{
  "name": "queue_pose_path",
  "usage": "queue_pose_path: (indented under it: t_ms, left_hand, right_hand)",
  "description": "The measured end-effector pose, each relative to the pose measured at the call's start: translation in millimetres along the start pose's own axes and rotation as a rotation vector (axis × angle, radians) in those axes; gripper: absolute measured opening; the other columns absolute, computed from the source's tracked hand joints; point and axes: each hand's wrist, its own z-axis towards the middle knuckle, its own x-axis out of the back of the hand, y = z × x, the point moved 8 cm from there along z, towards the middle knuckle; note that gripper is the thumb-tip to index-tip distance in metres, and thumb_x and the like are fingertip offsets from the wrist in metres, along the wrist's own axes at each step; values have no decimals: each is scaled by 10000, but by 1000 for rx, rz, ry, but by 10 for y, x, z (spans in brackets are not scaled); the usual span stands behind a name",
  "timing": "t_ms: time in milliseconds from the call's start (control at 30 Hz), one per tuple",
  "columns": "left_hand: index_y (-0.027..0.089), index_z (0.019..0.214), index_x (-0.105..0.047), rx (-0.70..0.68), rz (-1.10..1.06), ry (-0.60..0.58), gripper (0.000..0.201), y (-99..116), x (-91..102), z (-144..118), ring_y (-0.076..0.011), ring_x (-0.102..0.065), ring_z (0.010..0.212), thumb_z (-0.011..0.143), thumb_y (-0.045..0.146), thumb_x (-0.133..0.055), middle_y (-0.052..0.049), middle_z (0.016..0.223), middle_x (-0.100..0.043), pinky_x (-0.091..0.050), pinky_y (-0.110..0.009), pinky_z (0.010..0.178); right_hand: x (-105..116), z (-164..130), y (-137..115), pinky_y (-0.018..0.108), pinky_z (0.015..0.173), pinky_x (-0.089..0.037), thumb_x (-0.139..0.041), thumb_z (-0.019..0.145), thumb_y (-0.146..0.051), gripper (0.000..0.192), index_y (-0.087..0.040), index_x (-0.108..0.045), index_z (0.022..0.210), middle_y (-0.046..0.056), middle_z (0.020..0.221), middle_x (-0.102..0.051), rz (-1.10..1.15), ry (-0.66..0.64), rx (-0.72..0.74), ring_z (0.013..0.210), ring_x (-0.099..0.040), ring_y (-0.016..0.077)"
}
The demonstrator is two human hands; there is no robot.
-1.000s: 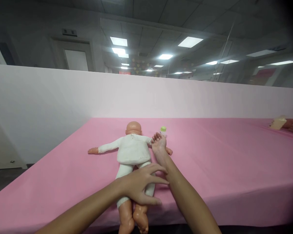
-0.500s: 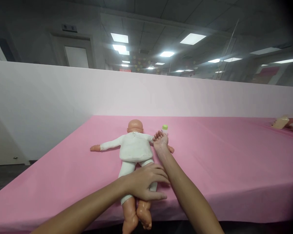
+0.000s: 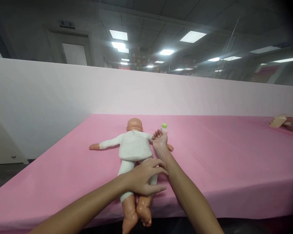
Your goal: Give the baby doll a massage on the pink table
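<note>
Pink cloth covers the desk (image 3: 222, 156), and the doll (image 3: 134, 149) lies on it, feet over the near edge. Left hand (image 3: 144, 180) curls around the doll's legs. Right hand (image 3: 160, 139) cups its shoulder, beside the bottle (image 3: 164, 127). Doll not lifted yet.

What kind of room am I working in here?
Likely an office-type hall set up for infant-care practice: a baby doll on a pink-covered table, a small bottle, a low white partition, ceiling light panels.

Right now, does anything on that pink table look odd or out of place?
Only the doll: it lies face down, and its bare feet hang past the near edge of the pink table. The small green-capped bottle beside it stands upright; nothing spilled.
</note>
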Motion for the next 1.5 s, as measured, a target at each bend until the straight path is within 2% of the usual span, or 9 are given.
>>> queue_pose_path:
  t_ms: [133,233,467,567,767,1000,1100,1300,1500]
  left_hand:
    - [250,1507,-463,102,24,154,623,-98,117,-13,-303,-478,1368,924,351,-659,-132,1500,-449,-394,-475,1179]
    - [251,1572,-367,122,44,151,802,-140,106,-18,-339,-427,1411,872,411,-724,-151,1560,-367,-372,-513,1191]
    - [277,1267,-682,-33,-9,-82,440,11,-63,20,-273,-605,1176,851,400,-751,-73,1325,-620,-459,-434,1103]
    - [280,1328,-633,18,-16,11,452,-17,7,27,-260,-593,1198,887,345,-710,-67,1318,-620,-456,-422,1113]
    - [275,1551,-405,112,80,188,787,-143,115,-2,-330,-434,1407,852,378,-751,-131,1573,-377,-387,-499,1185]
    - [297,1313,-646,-12,8,-33,473,24,-4,59,-262,-585,1215,863,394,-757,-52,1307,-653,-427,-434,1134]
    - [280,1296,-647,32,21,50,425,-13,61,60,-252,-601,1175,889,375,-723,-53,1252,-674,-439,-436,1113]
    - [246,1528,-437,153,133,160,736,-150,128,23,-303,-550,1256,877,444,-719,-122,1384,-585,-451,-505,1096]
    - [312,1219,-722,47,167,73,330,-27,75,68,-261,-599,1140,914,433,-685,-62,1253,-640,-458,-463,1063]
  right_hand:
    - [-33,10,16,246,452,-365,-555,858,-354,172,-240,-500,742,-38,589,-527,3,-40,4,477,-452,128]
    - [-31,7,5,246,443,-357,-555,860,-360,183,-243,-491,735,-43,575,-514,9,-48,3,468,-440,128]
    - [-19,27,-95,239,410,-328,-563,872,-349,214,-240,-469,714,-52,544,-479,31,-27,25,445,-436,119]
    - [-30,35,-70,230,396,-330,-525,892,-317,206,-237,-460,714,-55,541,-469,92,-43,10,433,-426,113]
    - [-20,41,4,219,405,-377,-493,913,-291,189,-233,-478,734,-48,576,-509,177,-73,-22,451,-460,109]
    - [-18,75,-77,231,398,-351,-524,915,-354,224,-236,-479,730,-51,548,-503,137,-57,19,438,-453,119]
    - [-32,56,-79,235,407,-359,-513,918,-329,206,-238,-477,737,-54,540,-492,121,-75,12,434,-451,122]
    - [-30,9,-65,233,427,-385,-461,939,-289,188,-235,-482,760,-38,580,-527,141,-46,-55,460,-484,121]
    - [-27,11,-89,232,413,-367,-449,939,-280,183,-234,-482,764,-42,575,-518,167,-20,-65,444,-461,116]
